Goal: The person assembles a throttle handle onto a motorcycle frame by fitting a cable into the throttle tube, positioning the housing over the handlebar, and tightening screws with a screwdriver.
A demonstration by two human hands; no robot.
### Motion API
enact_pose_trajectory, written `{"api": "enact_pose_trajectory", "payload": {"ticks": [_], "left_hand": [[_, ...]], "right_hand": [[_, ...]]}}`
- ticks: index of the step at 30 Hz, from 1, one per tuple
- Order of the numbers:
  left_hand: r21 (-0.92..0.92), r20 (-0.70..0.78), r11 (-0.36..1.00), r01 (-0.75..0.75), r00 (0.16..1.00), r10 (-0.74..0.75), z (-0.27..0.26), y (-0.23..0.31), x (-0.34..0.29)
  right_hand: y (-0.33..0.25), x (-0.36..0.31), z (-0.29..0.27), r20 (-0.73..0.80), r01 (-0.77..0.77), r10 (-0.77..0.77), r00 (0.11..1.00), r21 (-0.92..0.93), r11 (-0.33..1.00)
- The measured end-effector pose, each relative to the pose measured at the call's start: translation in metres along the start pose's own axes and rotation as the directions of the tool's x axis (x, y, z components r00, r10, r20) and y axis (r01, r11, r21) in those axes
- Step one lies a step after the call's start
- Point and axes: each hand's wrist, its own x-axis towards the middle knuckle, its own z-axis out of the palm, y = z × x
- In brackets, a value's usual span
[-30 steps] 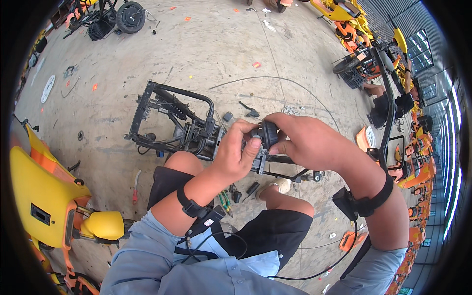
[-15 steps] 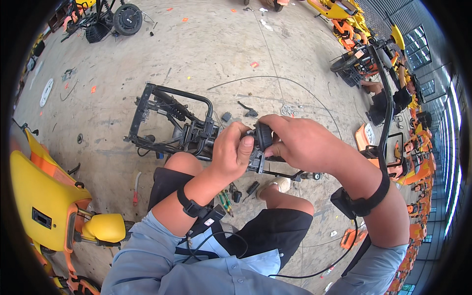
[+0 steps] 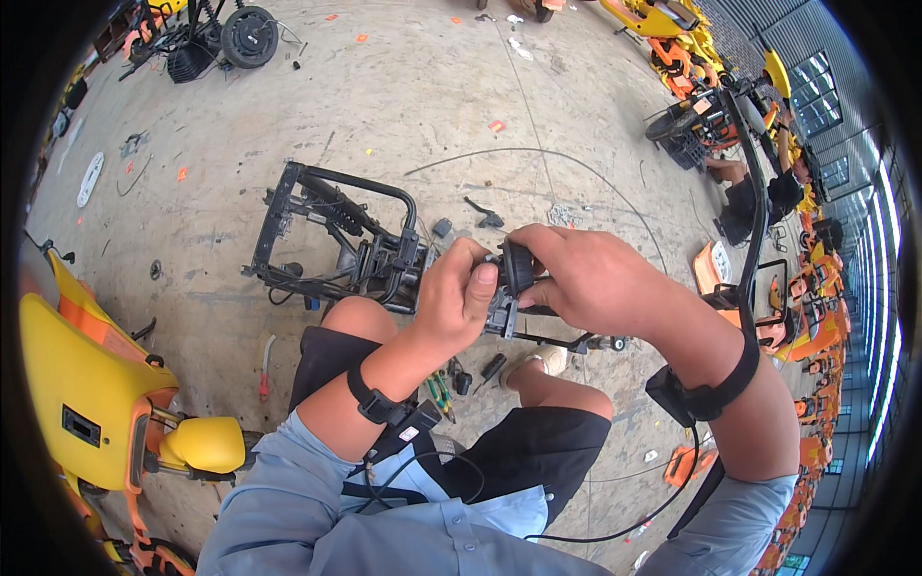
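Grey concrete floor [image 3: 413,86] with stains and scuffs, a thin straight seam [image 3: 526,104] running across it, small orange scraps [image 3: 497,126] scattered about, ribbed grey wall [image 3: 776,34] at upper right, paned window [image 3: 818,93] set in it, bright white light strips [image 3: 895,307] along the right edge.

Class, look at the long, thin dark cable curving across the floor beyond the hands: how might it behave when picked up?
The cable would probably feel springy rather than limp, since it holds one smooth, wide arc. It is likely light, being so thin. Lifted by one end, it may swing or drag, given its length.
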Motion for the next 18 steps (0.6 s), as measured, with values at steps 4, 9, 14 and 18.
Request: {"api": "enact_pose_trajectory", "payload": {"ticks": [4,9,14,18], "left_hand": [[-0.037,0.013,0.998,0.041,0.999,-0.041,0.0007,-0.0026,-0.0014],[-0.062,0.016,0.996,0.069,0.998,-0.068,0.0016,-0.0022,-0.0011],[0.003,0.068,0.997,0.072,0.995,-0.072,-0.0008,-0.0067,-0.0011],[0.002,0.057,0.996,0.088,0.994,-0.088,0.0007,-0.0049,-0.0034]], "right_hand": [[0.0007,0.0008,0.0009,0.013,0.026,-0.026,1.0,-0.012,1.0],[0.0007,0.0012,0.0004,0.01,0.03,-0.03,0.999,-0.022,0.999],[0.0025,0.0004,0.0011,-0.004,0.064,-0.064,0.998,-0.057,0.996],[0.0,0.0015,0.0013,0.002,0.07,-0.07,0.998,-0.081,0.994]]}}
